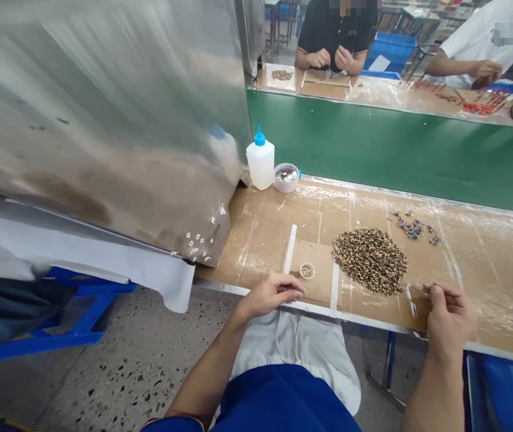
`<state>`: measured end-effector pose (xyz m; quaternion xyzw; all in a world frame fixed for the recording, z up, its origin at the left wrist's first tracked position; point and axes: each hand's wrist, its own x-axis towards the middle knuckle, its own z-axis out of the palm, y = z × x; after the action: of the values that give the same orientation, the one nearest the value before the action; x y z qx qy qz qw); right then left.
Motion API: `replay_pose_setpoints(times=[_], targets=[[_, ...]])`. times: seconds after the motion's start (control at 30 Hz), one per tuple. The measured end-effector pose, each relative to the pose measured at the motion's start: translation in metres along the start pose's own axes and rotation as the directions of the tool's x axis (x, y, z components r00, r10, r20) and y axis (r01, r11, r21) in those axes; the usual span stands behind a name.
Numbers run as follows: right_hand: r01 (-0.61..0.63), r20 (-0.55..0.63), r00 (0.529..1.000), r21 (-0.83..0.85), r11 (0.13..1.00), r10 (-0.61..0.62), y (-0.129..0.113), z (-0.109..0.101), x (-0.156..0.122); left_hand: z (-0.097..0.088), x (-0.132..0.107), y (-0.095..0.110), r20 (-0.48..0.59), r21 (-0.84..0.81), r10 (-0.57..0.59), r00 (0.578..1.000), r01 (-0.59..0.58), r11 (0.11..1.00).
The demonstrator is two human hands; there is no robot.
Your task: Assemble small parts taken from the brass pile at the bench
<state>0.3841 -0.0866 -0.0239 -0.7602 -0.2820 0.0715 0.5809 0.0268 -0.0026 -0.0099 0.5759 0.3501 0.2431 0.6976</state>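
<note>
My left hand (273, 294) rests at the table's front edge, on the near side of a taped cardboard sheet (319, 288). Its fingers are curled together, and anything between them is too small to make out. Just beyond the fingertips, a small round clear dish (307, 270) sits on that sheet. To the right lies a heap of small brass-and-dark metal parts (370, 261). My right hand (449, 315) hovers right of the heap with thumb and fingers pinched; what they hold cannot be seen. Close to its fingertips is a narrow white strip (411, 301).
A white squeeze bottle (261, 165) with a blue cap stands beside a tape roll (287, 178) at the back left. Several blue-tipped parts (413, 228) lie behind the heap. A metal housing (148, 132) borders the left. Across the green belt (373, 132), two people work.
</note>
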Motion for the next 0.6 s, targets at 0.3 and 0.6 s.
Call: replay_pose_setpoints(times=[0.3,0.6], targets=[[0.139,0.551,0.822,0.05,0.989,-0.144,-0.044,0.034,-0.086,0.004,0.003,-0.012,-0.066,-0.103,-0.056,0.996,0.049,0.994],[0.021,0.742,0.659,0.146,0.989,-0.123,-0.058,0.105,-0.098,-0.006,0.005,-0.012,-0.083,-0.276,-0.007,0.997,-0.016,0.961]])
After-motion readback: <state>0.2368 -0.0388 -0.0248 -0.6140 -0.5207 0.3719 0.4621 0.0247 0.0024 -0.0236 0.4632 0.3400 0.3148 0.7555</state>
